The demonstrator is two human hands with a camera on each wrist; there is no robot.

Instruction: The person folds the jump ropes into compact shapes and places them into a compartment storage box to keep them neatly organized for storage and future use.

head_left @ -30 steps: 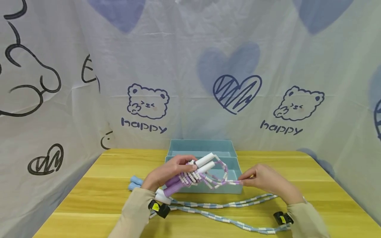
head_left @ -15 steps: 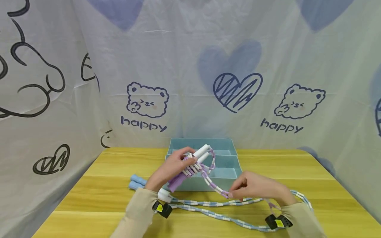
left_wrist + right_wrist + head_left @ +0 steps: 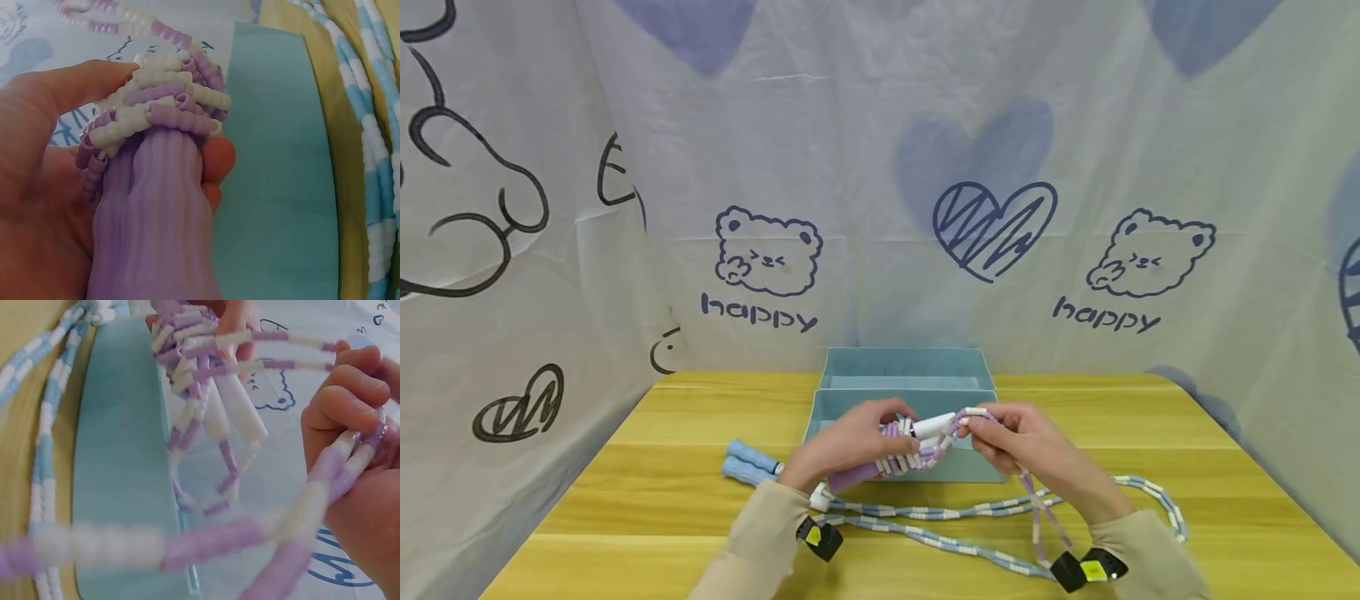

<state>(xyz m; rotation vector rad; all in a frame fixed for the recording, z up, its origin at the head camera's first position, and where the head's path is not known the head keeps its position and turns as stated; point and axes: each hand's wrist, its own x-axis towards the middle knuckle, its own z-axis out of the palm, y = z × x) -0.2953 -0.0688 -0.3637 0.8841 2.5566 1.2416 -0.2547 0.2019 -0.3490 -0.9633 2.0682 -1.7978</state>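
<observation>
My left hand (image 3: pixel 850 442) grips a beaded jump rope by its purple handles (image 3: pixel 165 206), with fingers and thumb around them. Purple and white beaded cord (image 3: pixel 165 94) is wound in several turns about the handles. Their white ends (image 3: pixel 240 412) stick out past the turns in the right wrist view. My right hand (image 3: pixel 1037 446) is close by on the right, its curled fingers holding a doubled length of the same cord (image 3: pixel 275 337). Loose cord (image 3: pixel 300 512) hangs from beneath the right hand. Both hands are above the front of a light blue box (image 3: pixel 955 468).
A second jump rope lies on the wooden table (image 3: pixel 647 500), its blue handles (image 3: pixel 748 464) to the left. Its blue and white beaded cord (image 3: pixel 940 543) stretches right, beneath my hands. Behind the table hangs a printed cloth (image 3: pixel 880 167); the box stands open before it.
My right hand first dipped lower, then rose and moved left beside the white handle ends with the cord. My left hand rose, then came down a little, still holding the handles.
</observation>
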